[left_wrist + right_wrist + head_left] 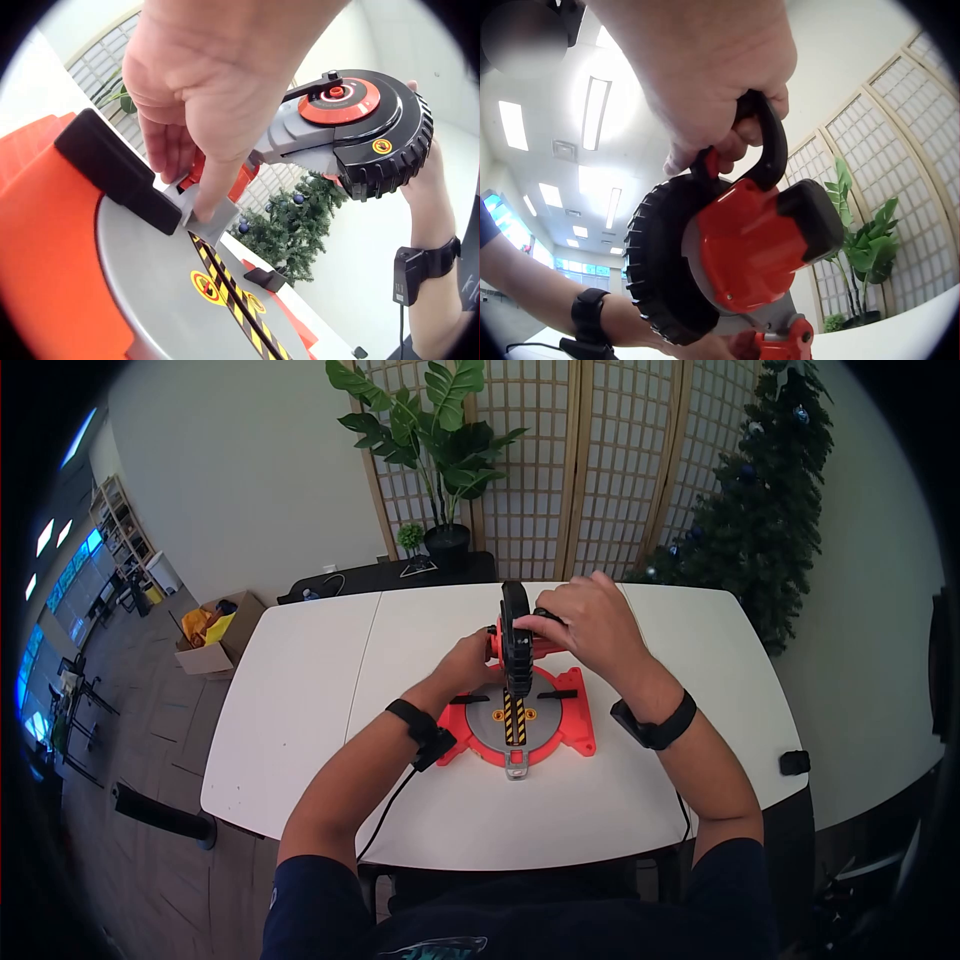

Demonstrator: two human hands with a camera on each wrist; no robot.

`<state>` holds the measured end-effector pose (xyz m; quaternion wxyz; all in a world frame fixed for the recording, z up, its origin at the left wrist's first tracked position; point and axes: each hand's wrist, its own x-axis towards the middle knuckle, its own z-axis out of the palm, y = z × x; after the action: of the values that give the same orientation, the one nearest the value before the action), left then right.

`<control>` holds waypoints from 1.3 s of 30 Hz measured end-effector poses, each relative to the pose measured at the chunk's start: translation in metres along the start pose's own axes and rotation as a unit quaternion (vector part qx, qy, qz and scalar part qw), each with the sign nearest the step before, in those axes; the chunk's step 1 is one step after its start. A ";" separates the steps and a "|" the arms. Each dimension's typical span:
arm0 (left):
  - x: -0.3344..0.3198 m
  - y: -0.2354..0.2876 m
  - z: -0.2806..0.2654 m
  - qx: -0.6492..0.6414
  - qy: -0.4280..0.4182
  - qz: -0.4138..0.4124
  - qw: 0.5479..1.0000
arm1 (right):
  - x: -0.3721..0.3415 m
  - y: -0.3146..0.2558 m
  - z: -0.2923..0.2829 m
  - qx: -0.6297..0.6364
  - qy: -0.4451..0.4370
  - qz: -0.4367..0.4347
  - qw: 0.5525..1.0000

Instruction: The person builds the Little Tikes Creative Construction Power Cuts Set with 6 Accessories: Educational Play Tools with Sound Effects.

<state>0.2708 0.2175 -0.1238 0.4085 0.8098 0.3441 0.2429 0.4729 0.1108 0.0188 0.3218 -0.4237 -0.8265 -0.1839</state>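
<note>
A toy miter saw stands on the white table, its red base (578, 710) carrying a round grey turntable (482, 726) with a striped slot strip. Its black ribbed blade guard (515, 635) is raised above the base on a tilted arm. My right hand (592, 622) grips the black loop handle (775, 146) at the top of the saw head, fingers curled through it. Behind the turntable, my left hand (466, 663) holds the saw's rear mount, the thumb lying on the grey pivot piece (214, 222). Its other fingers curl behind and are partly hidden.
Two black fence pieces (112, 169) stand on the base. A small black object (794, 762) lies at the table's right edge. Behind the table are a potted plant (447, 540) and a folding screen; a decorated tree (760, 510) stands at right, a cardboard box (215, 650) at left.
</note>
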 end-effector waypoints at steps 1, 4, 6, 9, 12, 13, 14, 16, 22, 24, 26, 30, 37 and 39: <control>-0.002 -0.001 -0.001 0.022 0.024 -0.020 0.999 | 0.000 0.001 0.000 0.002 -0.006 0.000 1.000; -0.002 -0.003 -0.004 0.063 0.054 -0.043 0.996 | 0.000 0.004 -0.003 0.016 -0.012 -0.004 1.000; -0.003 -0.004 -0.005 0.081 0.062 -0.047 0.994 | 0.000 0.007 -0.001 0.014 -0.016 -0.004 1.000; -0.005 -0.002 -0.006 0.099 0.074 -0.062 0.990 | 0.001 0.009 0.001 0.022 -0.014 -0.001 1.000; -0.009 0.004 -0.008 0.078 0.095 -0.079 0.989 | 0.001 0.011 0.002 0.033 -0.009 0.001 0.999; -0.010 0.005 -0.009 0.075 0.095 -0.080 0.989 | 0.001 0.012 0.003 0.032 -0.010 0.002 0.999; -0.010 0.007 -0.010 0.072 0.096 -0.082 0.989 | 0.002 0.011 0.002 0.032 -0.010 0.002 0.999; -0.014 0.018 -0.011 0.076 0.091 -0.092 0.989 | 0.002 0.009 0.000 0.033 -0.028 -0.002 0.999; -0.016 0.018 -0.015 0.080 0.067 -0.081 0.991 | 0.000 0.011 0.004 0.033 -0.018 -0.011 0.999; -0.014 0.012 -0.016 0.056 0.065 -0.050 0.995 | -0.001 0.009 0.003 0.035 -0.019 -0.009 0.999; -0.012 0.009 -0.016 0.029 0.099 0.062 0.993 | -0.001 0.007 0.002 0.036 -0.021 -0.007 0.999; -0.005 0.015 -0.021 0.044 0.033 0.076 0.996 | -0.003 0.005 0.001 0.035 -0.032 -0.005 0.999; -0.007 0.017 -0.014 0.043 0.012 0.037 0.998 | -0.004 0.005 0.007 0.037 -0.056 0.003 0.998; -0.006 0.011 -0.014 0.046 0.015 0.023 0.999 | -0.004 0.003 0.009 0.032 -0.052 0.005 0.998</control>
<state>0.2616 0.2154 -0.1080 0.3602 0.8314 0.3426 0.2481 0.4738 0.1150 0.0099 0.2931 -0.4263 -0.8453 -0.1338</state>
